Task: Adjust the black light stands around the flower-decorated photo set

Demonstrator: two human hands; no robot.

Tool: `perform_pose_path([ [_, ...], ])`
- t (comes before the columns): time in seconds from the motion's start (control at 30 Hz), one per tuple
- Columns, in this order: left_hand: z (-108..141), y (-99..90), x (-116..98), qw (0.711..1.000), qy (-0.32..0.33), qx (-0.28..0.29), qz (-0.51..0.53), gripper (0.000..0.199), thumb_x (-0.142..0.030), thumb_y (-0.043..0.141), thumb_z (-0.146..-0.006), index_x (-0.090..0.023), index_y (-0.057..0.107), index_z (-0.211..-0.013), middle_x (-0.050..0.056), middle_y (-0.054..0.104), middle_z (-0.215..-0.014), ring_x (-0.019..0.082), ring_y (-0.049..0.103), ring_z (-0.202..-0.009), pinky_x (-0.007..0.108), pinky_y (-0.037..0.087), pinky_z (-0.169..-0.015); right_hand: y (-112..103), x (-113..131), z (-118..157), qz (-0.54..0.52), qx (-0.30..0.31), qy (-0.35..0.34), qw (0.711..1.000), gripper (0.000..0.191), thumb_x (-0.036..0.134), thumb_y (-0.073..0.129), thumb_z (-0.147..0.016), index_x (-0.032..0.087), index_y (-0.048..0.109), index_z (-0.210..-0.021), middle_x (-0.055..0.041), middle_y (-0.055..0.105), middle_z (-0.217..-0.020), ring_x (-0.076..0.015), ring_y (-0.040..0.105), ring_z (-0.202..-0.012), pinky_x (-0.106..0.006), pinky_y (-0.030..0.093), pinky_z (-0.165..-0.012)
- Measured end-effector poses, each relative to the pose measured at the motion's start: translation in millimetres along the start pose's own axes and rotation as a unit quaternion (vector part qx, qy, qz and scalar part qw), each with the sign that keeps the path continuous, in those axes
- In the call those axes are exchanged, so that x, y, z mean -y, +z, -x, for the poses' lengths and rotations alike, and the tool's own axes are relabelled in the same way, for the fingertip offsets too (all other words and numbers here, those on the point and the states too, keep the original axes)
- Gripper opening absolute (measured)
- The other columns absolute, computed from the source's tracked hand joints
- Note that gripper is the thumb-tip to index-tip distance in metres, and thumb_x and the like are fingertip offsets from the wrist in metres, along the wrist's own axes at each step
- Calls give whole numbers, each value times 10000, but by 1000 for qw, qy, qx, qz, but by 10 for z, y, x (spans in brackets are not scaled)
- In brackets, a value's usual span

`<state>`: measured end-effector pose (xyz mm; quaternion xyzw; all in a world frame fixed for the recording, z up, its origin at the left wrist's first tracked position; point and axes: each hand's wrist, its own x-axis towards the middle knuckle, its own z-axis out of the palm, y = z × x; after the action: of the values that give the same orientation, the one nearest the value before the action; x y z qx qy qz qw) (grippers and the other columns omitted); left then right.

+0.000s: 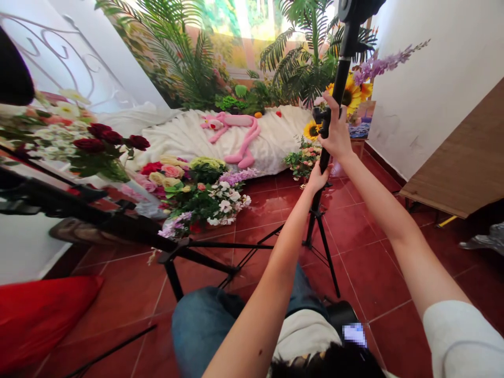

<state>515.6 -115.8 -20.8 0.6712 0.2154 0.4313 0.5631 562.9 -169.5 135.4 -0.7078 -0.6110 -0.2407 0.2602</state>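
Observation:
A black tripod stand (345, 68) rises in front of me, slightly right of the middle, its pole leaning right toward the top edge. My left hand (317, 179) is wrapped round the lower part of the pole. Higher up, my right hand (337, 131) grips the pole beside a black clamp knob (323, 116), one finger raised along the pole. Its thumb is near the clamp; the palm's contact is partly hidden. Below my hands, the stand's legs (328, 257) spread on the red tiles. Whatever tops the pole is cut off by the frame.
A second black tripod (129, 223) crosses the left side. Artificial flowers (205, 189) stand ahead, before a white draped cloth (271, 139) bearing a pink plush toy (236, 121). Sunflowers (350, 94) are behind the pole. A brown board (452, 157) leans right; red fabric (43, 320) lies left.

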Motion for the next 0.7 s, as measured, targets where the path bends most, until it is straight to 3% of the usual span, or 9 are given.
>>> perform_pose_path([
  [0.1,0,-4,-9,1000,-2,0,0,366,-505,724,-817,-190,549,-880,-14,536,-729,137,527,-737,296,491,-759,132,49,-24,-12,-32,85,996,676,154,537,-908,159,285,-1536,-220,416,-1423,-296,662,-1102,-395,566,-892],
  [0.2,5,-18,-6,1000,-7,-4,0,247,-369,715,-838,-182,571,-911,9,611,-816,158,583,-821,306,492,-835,357,-27,-43,-35,-74,73,994,588,100,343,-952,149,308,-1538,-196,382,-1435,-294,676,-1100,-360,531,-871],
  [0.33,12,-55,8,1000,-23,3,-11,213,-218,731,-784,-178,563,-908,14,652,-872,168,623,-871,307,488,-875,585,-158,-6,-64,-115,54,990,682,121,483,-913,181,259,-1554,-226,364,-1450,-301,683,-1027,-407,555,-781],
  [0.53,3,-57,73,1000,-11,-14,18,401,-100,771,-661,-179,540,-979,38,672,-1011,186,631,-1019,323,472,-978,612,-140,383,-67,-3,53,996,569,259,504,-961,279,304,-1493,-167,439,-1385,-239,672,-936,-349,570,-729],
  [0.7,-67,13,259,997,-17,-18,69,264,-92,657,-749,-192,504,-939,35,647,-999,151,619,-994,345,489,-989,686,2,638,-69,63,100,991,521,280,456,-997,157,311,-1482,-214,372,-1423,-257,657,-1038,-337,541,-834],
])
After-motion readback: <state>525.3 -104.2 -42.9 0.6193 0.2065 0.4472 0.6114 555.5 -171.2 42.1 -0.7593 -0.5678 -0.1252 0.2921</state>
